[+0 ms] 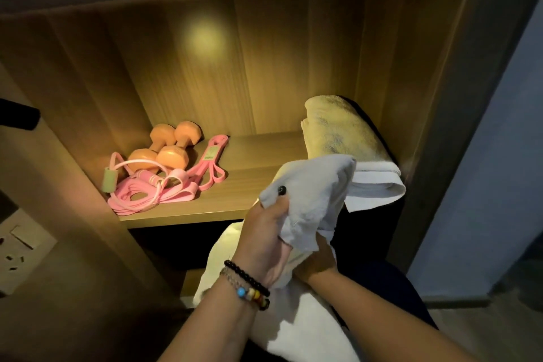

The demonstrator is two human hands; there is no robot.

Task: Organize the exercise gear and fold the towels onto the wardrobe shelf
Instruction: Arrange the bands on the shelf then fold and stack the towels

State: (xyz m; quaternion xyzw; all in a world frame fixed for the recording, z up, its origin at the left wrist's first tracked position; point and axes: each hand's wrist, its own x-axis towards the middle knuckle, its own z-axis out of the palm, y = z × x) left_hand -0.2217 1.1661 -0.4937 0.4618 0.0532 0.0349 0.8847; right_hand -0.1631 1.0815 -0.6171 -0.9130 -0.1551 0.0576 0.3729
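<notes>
I hold a white towel (311,203) in front of the wardrobe shelf (235,200). My left hand (266,239), with bead bracelets on the wrist, grips the towel's upper bunched part. My right hand (318,261) grips the cloth lower down and is partly hidden by it. The rest of the towel hangs down over my lap. A folded towel (349,150) lies at the shelf's right end. At the left sit two orange dumbbells (166,145), a pink skipping rope (138,185) and pink resistance bands (210,167).
The shelf sits in a lit wooden niche with side walls left and right. A wall socket (17,250) is at the lower left. A dark opening lies under the shelf. A blue-grey wall (484,185) stands at the right.
</notes>
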